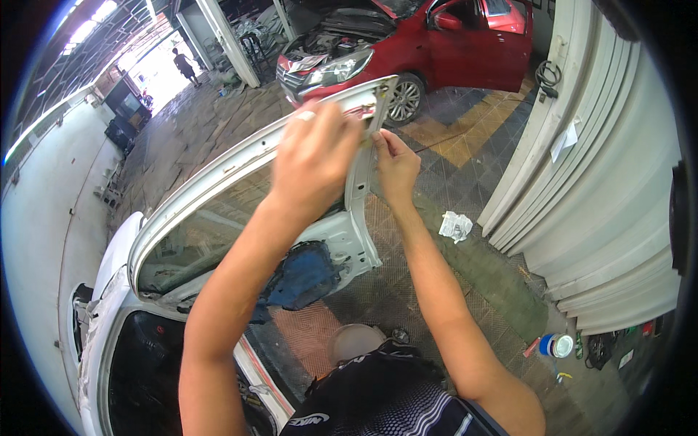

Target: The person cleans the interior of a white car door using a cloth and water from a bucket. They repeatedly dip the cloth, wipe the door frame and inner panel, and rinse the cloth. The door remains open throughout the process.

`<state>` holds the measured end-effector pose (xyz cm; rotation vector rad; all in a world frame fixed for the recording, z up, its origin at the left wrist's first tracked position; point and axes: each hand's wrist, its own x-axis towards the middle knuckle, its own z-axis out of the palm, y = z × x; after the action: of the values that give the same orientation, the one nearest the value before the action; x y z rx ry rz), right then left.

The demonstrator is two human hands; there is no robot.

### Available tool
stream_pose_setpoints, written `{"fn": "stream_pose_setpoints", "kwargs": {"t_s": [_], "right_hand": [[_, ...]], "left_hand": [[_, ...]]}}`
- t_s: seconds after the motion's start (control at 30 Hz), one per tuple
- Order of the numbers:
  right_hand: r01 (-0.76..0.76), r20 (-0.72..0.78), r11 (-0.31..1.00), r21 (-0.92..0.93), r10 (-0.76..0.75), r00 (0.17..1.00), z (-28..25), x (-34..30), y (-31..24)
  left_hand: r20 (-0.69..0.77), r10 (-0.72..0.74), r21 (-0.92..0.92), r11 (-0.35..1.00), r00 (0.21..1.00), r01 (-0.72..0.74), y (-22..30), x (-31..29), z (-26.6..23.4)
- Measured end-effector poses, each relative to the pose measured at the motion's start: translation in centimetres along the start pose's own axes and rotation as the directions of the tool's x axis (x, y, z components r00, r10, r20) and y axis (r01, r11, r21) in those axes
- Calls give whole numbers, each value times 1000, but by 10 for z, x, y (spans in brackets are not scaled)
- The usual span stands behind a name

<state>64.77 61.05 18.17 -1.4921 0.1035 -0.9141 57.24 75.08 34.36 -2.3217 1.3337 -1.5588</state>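
Door: white (218,171), standing open beside the white car (120,251)
Left hand: blurred (314,161), curled over the door's upper corner; cannot tell what its fingers hold
Right hand: fingers narrow at the door's edge (398,166), grip unclear
Beyond: red car (465,54)

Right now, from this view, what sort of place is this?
Probably a car repair or body shop: a red car stands with its engine bay exposed, and the left hand and right hand are at the frame of an open white car door with bare inner metal.
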Motion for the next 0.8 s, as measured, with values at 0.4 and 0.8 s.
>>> {"fn": "stream_pose_setpoints", "kwargs": {"t_s": [0.4,0.8], "right_hand": [[93,-3,995,-28,-93,996,-3,-3,-11],[90,14,992,-89,-89,996,-8,0,-9]], "left_hand": [[-26,-47,33,998,999,48,19,29,11],[47,-108,-10,994,993,108,16,20,-9]]}}
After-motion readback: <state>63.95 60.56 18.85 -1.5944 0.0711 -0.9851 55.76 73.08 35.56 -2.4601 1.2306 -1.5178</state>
